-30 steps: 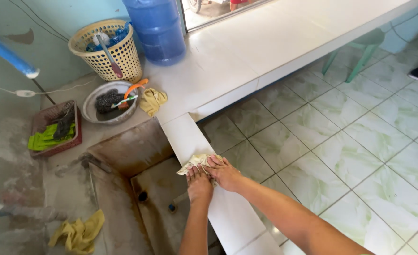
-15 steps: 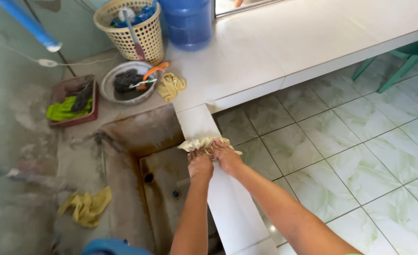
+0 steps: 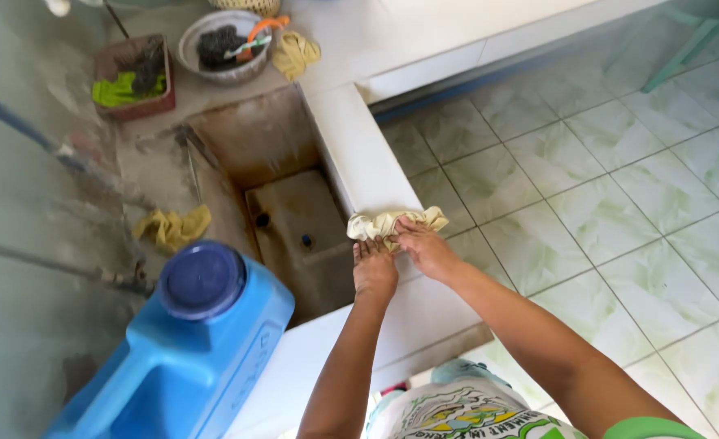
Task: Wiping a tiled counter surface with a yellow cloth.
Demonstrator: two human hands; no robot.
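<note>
A crumpled cream cloth (image 3: 392,224) lies on the white tiled ledge (image 3: 351,146) beside a concrete sink basin (image 3: 294,228). My left hand (image 3: 373,268) presses flat on the near edge of the cloth, fingers stretched forward. Beside it, my right hand (image 3: 424,246) presses on the cloth too, fingers spread over its right half. Both arms reach out from the lower right.
A blue water jug with a dark blue cap (image 3: 188,341) stands at the near left of the basin. A yellow rag (image 3: 172,228) lies on the concrete left of the sink. Farther off sit a red tray (image 3: 132,81), a metal bowl with scrubbers (image 3: 221,45) and another yellowish cloth (image 3: 294,53). Green-white floor tiles (image 3: 619,203) lie to the right.
Both hands with the cloth have come nearer along the ledge toward me. The view has tipped downward, so the blue jug at the near left has come into sight.
</note>
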